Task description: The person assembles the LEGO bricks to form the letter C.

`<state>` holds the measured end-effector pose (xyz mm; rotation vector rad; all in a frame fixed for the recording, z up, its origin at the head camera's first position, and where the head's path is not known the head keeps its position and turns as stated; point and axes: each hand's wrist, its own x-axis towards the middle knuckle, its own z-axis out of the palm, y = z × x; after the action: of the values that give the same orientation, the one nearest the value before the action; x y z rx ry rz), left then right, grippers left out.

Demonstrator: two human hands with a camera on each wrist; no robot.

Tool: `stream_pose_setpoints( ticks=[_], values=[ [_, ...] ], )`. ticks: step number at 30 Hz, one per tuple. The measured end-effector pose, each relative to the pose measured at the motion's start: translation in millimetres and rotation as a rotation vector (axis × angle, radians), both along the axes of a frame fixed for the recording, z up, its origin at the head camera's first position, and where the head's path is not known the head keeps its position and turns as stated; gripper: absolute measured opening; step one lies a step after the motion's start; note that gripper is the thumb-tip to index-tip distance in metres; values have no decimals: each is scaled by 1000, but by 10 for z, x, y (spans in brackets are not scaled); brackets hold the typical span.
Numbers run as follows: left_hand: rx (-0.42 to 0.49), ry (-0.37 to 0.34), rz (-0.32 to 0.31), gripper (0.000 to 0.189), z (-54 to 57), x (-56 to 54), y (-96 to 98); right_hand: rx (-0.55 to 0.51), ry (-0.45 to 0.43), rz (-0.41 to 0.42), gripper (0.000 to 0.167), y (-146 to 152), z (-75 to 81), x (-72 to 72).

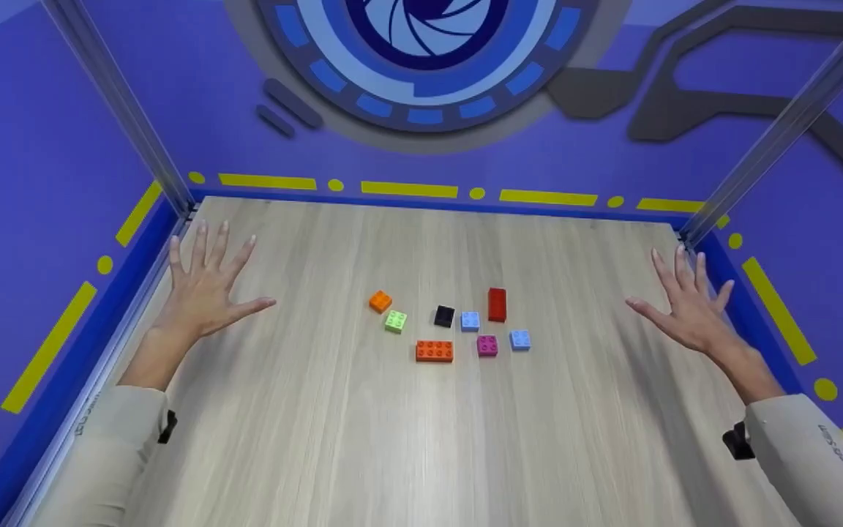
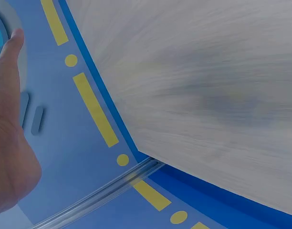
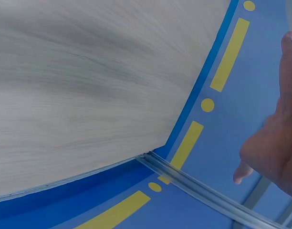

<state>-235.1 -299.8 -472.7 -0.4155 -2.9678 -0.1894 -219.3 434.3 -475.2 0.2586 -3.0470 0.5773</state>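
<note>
Fingers spread, my left hand (image 1: 204,298) hovers over the left side of the table and holds nothing. Across from it, my right hand (image 1: 691,311) is spread the same way near the right edge, also holding nothing. Between them lie several toy building bricks: an orange brick (image 1: 380,301), a lime green brick (image 1: 395,321), a black brick (image 1: 444,316), a long red brick (image 1: 497,304), a light blue brick (image 1: 470,321), a second light blue brick (image 1: 520,339), a magenta brick (image 1: 487,345) and a long orange-red brick (image 1: 434,350). Neither hand touches any brick.
The wood-grain table (image 1: 304,424) is bounded by a blue-purple back wall (image 1: 195,95) and side walls with yellow markings. Metal posts (image 1: 125,102) rise at both far corners. Both wrist views show bare tabletop, walls and part of each hand.
</note>
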Motion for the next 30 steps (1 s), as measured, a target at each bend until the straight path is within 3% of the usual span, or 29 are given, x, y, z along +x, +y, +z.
stream_pose_setpoints(
  ticks=[7,15,19,25,30],
  values=[
    [183,-35,-10,103,-4,-37,96,-131,-27,9,95,-22,-32,52],
    [333,-22,-54,100,-4,-67,213,-348,-145,5,102,-87,-48,51],
    [440,-83,-34,98,8,-53,262,-433,-208,14,103,-107,-80,55],
    [592,-149,-34,94,29,-25,363,-461,-231,53,90,-175,-116,94],
    [577,-151,-98,94,-24,-38,441,-536,-220,119,76,-275,-183,112]
  ],
)
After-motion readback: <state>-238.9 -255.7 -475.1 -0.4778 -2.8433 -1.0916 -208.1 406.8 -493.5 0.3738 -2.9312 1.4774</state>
